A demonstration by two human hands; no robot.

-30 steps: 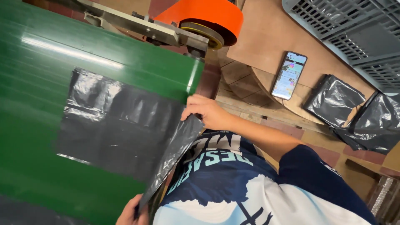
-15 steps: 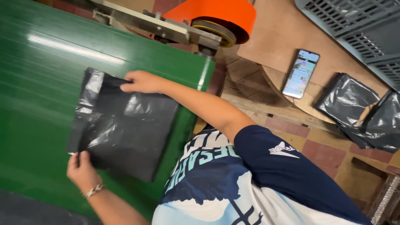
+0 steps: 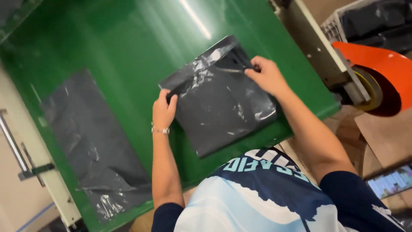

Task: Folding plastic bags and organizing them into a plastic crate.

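Both arms stretched out over the green counter (image 3: 107, 51); left hand (image 3: 164, 112) pinching the black plastic bag's (image 3: 223, 99) left corner, right hand (image 3: 267, 75) pinching its far right edge.

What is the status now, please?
Left hand and right hand grip the black bag, flat on the green belt. Second bag lies apart, left.
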